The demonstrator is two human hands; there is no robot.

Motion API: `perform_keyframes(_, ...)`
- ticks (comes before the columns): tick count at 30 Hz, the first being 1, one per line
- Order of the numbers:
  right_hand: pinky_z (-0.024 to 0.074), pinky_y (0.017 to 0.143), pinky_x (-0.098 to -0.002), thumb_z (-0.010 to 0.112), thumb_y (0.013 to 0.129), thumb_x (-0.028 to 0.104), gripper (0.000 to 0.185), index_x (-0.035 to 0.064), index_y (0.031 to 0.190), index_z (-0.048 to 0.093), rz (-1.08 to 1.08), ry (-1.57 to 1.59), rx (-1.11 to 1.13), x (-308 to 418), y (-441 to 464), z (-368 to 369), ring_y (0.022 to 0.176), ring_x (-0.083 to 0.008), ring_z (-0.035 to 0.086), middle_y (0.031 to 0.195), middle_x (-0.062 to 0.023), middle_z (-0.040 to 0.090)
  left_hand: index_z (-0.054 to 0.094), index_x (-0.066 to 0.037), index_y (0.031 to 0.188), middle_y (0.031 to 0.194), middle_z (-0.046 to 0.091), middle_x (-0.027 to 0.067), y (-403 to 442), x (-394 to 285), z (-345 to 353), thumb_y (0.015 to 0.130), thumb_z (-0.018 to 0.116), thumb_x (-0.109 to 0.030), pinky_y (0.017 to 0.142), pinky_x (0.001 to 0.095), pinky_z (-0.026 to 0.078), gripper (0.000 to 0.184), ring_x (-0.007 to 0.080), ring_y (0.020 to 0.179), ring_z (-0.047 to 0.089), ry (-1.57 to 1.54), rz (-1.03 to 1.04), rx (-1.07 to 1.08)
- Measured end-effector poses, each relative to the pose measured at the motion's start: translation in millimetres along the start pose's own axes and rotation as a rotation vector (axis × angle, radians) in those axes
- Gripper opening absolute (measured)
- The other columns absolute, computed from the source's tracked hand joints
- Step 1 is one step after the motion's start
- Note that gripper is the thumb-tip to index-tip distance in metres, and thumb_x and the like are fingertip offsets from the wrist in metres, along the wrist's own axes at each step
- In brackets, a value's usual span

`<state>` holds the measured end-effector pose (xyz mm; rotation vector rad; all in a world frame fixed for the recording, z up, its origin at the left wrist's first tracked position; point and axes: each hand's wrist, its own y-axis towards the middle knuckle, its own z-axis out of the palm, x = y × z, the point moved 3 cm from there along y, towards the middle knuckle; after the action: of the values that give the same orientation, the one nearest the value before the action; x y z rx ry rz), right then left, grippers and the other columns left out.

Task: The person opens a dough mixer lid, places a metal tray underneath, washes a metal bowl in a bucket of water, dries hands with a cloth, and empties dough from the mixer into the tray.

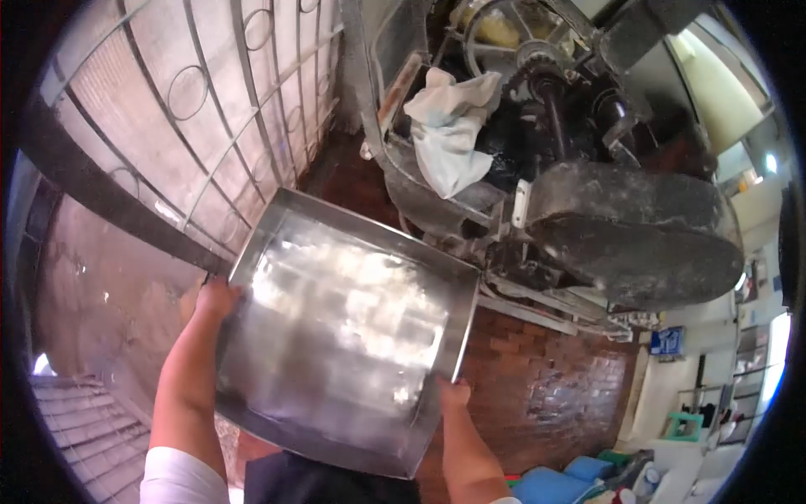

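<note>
A wide, shallow metal tray (336,336) with raised sides hangs in front of my body, tilted in the view. Its shiny inner floor reflects light, and nothing lies in it. My left hand (220,296) grips the tray's left side near the far corner. On the opposite side, my right hand (453,392) grips the rim nearer to me. The fingers of both hands are partly hidden by the tray walls. Just beyond the tray's far edge stands a dark machine (630,227) with a large rounded cover, and a white cloth (453,130) is draped on its frame.
A metal grille (210,92) with a thick dark bar runs along the left. Brick-like reddish flooring (537,370) extends to the right. Blue containers or bags (554,485) lie at the bottom right, near a green frame (684,427) and shelving. The machine's wheel (504,38) shows at the top.
</note>
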<state>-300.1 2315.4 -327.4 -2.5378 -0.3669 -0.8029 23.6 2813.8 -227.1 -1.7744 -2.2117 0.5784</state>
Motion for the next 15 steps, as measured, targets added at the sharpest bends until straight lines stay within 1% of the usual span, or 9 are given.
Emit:
perform_keyframes(3,0.0436,0.053,-0.0363,0.071,0.065,0.008,0.02,0.0058,0.064,0.051,0.172,0.174,0.105,-19.8,11.0,11.1,0.06,-0.0144,0.052,0.066,-0.0044,0.058,0.056,-0.003,0.113,0.116,0.062,0.0205,11.5,23.8,15.8,0.082,0.061,-0.032,0.09,0.0474,0.048,0.043,0.0391,0.107,0.059,0.045,0.071,0.108)
perform_keyframes(4,0.0421,0.052,-0.0353,0.07,0.065,0.005,0.018,0.0057,0.066,0.052,0.319,0.436,0.187,-12.5,1.8,6.2,0.06,-0.0138,0.053,0.067,-0.0048,0.059,0.059,-0.003,0.111,0.114,0.063,0.0206,17.3,39.4,26.0,0.082,0.061,-0.032,0.09,0.0468,0.049,0.041,0.0383,0.106,0.06,0.06,0.086,0.097)
perform_keyframes(6,0.042,0.052,-0.0347,0.069,0.065,0.003,0.017,0.0048,0.068,0.053,0.233,0.365,0.126,-7.4,-3.5,-4.2,0.06,-0.0139,0.053,0.067,-0.0047,0.058,0.063,-0.003,0.107,0.109,0.064,0.0208,29.4,57.1,51.7,0.082,0.06,-0.031,0.089,0.0456,0.049,0.038,0.0368,0.103,0.061,0.063,0.12,0.066)
perform_keyframes(7,0.0419,0.052,-0.0343,0.069,0.066,0.002,0.016,0.0044,0.069,0.053,0.187,0.325,0.1,-1.9,-5.0,-11.4,0.06,-0.014,0.053,0.066,-0.0047,0.058,0.063,-0.003,0.107,0.107,0.065,0.0212,13.2,54.4,49.6,0.082,0.06,-0.03,0.087,0.0459,0.05,0.037,0.0373,0.101,0.062,0.027,0.153,0.079)
perform_keyframes(9,0.0418,0.052,-0.0329,0.069,0.066,0.0,0.015,0.004,0.07,0.055,0.218,0.393,0.148,0.7,-19.6,-40.4,0.06,-0.0134,0.053,0.066,-0.0037,0.058,0.063,-0.002,0.107,0.103,0.065,0.0219,-27.3,60.1,40.1,0.081,0.059,-0.027,0.085,0.0465,0.05,0.036,0.0384,0.098,0.063,-0.023,0.221,0.108)
perform_keyframes(11,0.0418,0.052,-0.0315,0.069,0.066,-0.001,0.014,0.0038,0.07,0.056,0.231,0.399,0.165,-6.5,-36.5,-75.9,0.059,-0.0127,0.053,0.066,-0.0028,0.058,0.063,-0.002,0.106,0.102,0.065,0.0225,-55.3,82.5,53.8,0.079,0.059,-0.023,0.084,0.0468,0.05,0.034,0.0385,0.097,0.063,0.002,0.301,0.099)
perform_keyframes(13,0.0419,0.053,-0.0303,0.07,0.065,-0.001,0.013,0.0038,0.07,0.058,0.169,0.375,0.123,-26.0,-45.2,-113.8,0.059,-0.012,0.053,0.067,-0.002,0.058,0.063,-0.002,0.107,0.101,0.066,0.0226,-101.4,71.4,46.0,0.078,0.059,-0.022,0.084,0.0462,0.051,0.035,0.0386,0.096,0.063,0.048,0.26,0.203)
perform_keyframes(15,0.0415,0.053,-0.0289,0.069,0.065,0.0,0.013,0.0048,0.067,0.058,0.193,0.439,0.11,-37.1,-59.5,-159.7,0.058,-0.0114,0.052,0.066,-0.001,0.058,0.064,-0.003,0.105,0.099,0.066,0.0227,-136.9,58.9,54.2,0.076,0.06,-0.022,0.083,0.0458,0.051,0.035,0.0384,0.095,0.063,-0.153,0.38,0.133)
